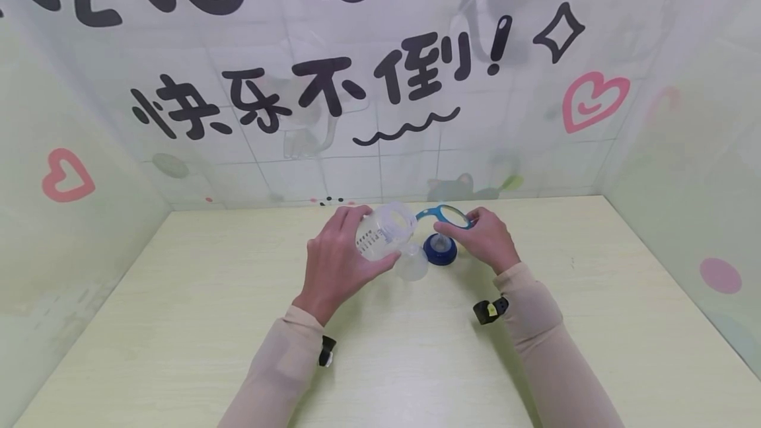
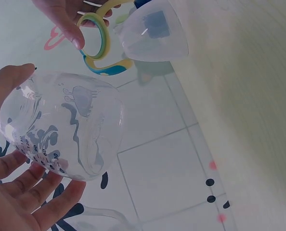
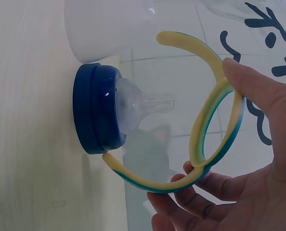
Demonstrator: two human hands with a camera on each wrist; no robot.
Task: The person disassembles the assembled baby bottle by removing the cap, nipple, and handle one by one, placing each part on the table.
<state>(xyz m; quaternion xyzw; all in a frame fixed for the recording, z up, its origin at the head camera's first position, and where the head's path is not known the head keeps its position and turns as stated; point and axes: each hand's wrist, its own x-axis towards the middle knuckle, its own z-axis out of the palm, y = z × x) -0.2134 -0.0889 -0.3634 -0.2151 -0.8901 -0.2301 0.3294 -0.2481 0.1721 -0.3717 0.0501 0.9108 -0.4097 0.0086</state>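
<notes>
In my left hand (image 1: 339, 253) I grip a clear baby bottle (image 2: 71, 125) with printed measure marks, tilted above the table, thumb on one side and fingers on the other. My right hand (image 1: 484, 236) pinches a ring-shaped bottle handle (image 3: 198, 139), blue and yellow with two curved arms, between thumb and fingers. Below it a dark blue collar (image 3: 97, 108) with a clear nipple (image 3: 143, 103) stands upright on the table. Beside that collar is a translucent domed cap (image 1: 413, 264), also standing on the table, close under the bottle.
The pale wood-grain table (image 1: 238, 322) is bounded at the back by a white printed wall sheet (image 1: 333, 177) with black lettering. Side sheets with pink hearts (image 1: 68, 176) rise at left and right. Dark wrist devices (image 1: 491, 311) are strapped over both sleeves.
</notes>
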